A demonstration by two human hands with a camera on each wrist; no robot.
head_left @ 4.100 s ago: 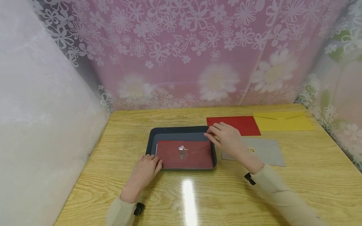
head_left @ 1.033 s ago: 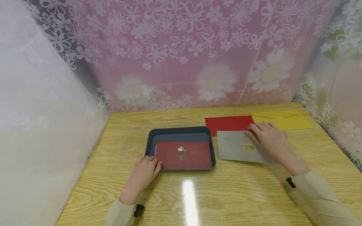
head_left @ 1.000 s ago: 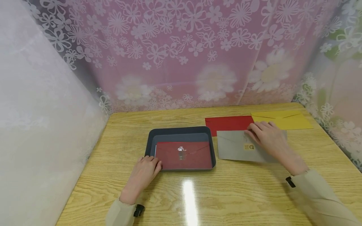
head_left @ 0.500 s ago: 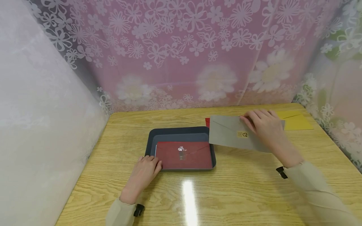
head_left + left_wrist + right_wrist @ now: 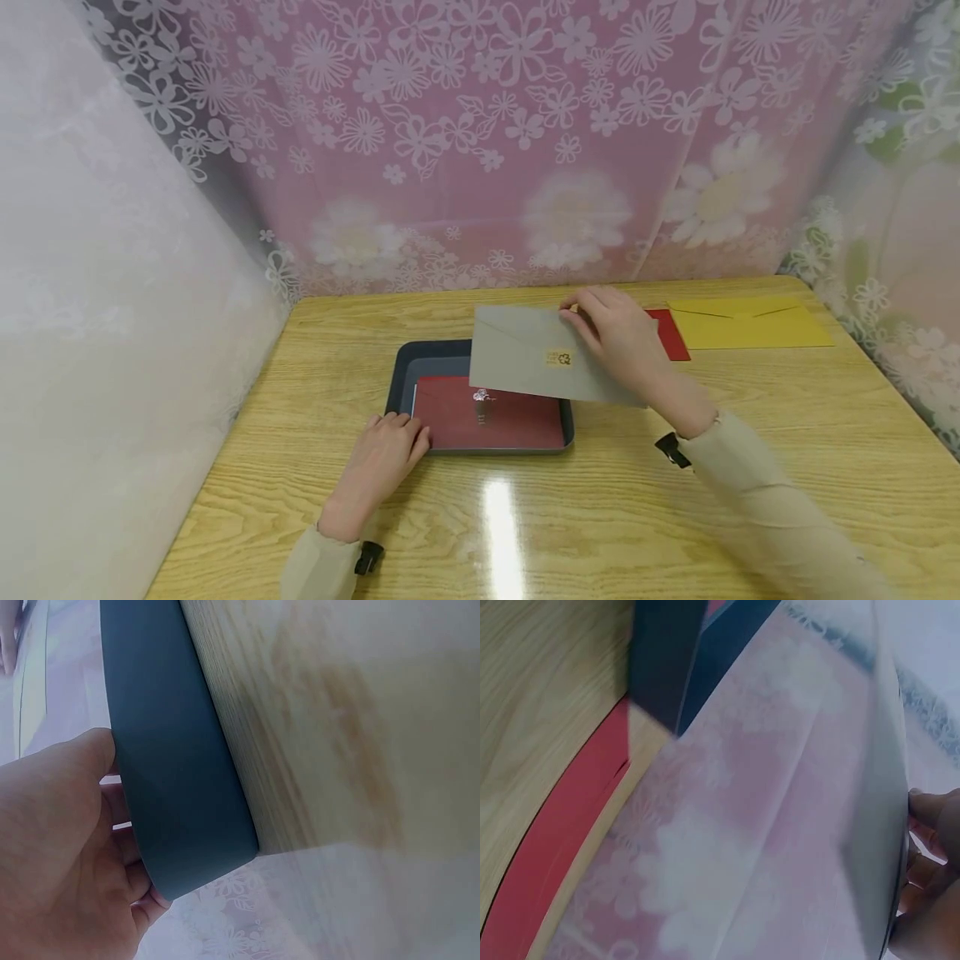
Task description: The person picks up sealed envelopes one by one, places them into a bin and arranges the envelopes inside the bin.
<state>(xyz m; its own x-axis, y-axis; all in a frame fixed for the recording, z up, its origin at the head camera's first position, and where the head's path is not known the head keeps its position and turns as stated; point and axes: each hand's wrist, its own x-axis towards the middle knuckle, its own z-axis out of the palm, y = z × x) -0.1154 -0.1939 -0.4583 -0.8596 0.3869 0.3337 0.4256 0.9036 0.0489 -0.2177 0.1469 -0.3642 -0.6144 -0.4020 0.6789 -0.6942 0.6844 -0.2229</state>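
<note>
My right hand (image 5: 626, 346) pinches a grey envelope (image 5: 517, 350) by its far edge and holds it up off the table. A small gold print marks its face. The envelope hangs over the right part of a dark grey tray (image 5: 402, 367), hiding that rim. Inside the tray lies a dark red envelope (image 5: 450, 417) with a silver print, a pale edge showing at its left. My left hand (image 5: 382, 454) grips the tray's near left corner. In the left wrist view, thumb and fingers are on the wall of the tray (image 5: 172, 750).
On the wooden table (image 5: 600, 517), right of the tray, lies a red envelope (image 5: 670, 333), partly covered from view by the hand and grey envelope. A yellow envelope (image 5: 757, 325) lies at the back right. Flowered curtains (image 5: 465, 225) stand behind and beside the table.
My right hand has left the tray's right side, picked up the grey envelope from the table and carried it left over the tray. My left hand has stayed at the tray corner.
</note>
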